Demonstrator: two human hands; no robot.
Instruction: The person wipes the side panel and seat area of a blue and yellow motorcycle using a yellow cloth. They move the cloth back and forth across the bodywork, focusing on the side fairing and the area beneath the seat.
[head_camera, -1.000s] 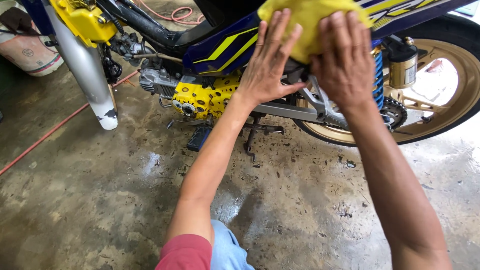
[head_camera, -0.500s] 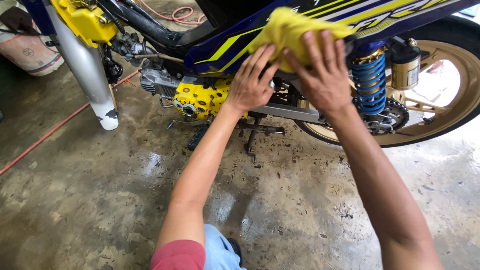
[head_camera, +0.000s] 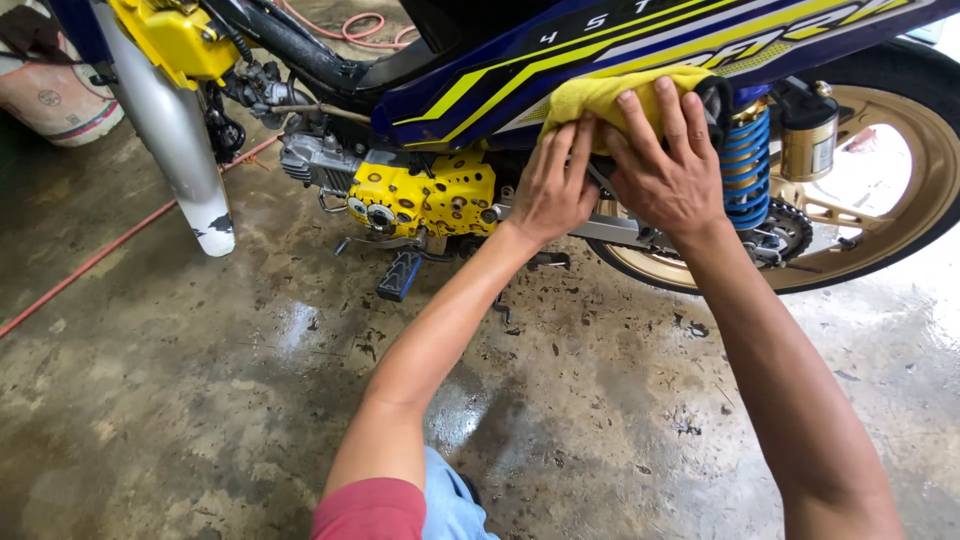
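A yellow cloth (head_camera: 600, 95) is pressed against the lower edge of a motorcycle's blue and yellow side panel (head_camera: 560, 60). My left hand (head_camera: 555, 185) lies flat on the cloth's left lower part, fingers pointing up. My right hand (head_camera: 665, 170) presses the cloth's right part, fingers spread, just left of the blue coil spring (head_camera: 745, 165). Below the hands sit the yellow engine cover (head_camera: 425, 195) and the grey swing arm (head_camera: 620, 232).
The gold rear wheel (head_camera: 880, 215) stands at the right, a silver front fender (head_camera: 175, 130) at the left. A foot peg (head_camera: 400, 272) sticks out low. A red hose (head_camera: 110, 245) crosses the wet concrete floor (head_camera: 200, 400). A sack (head_camera: 55, 85) sits far left.
Both hands and the cloth have slid down and to the left along the side panel, from near the seat to the panel's lower edge.
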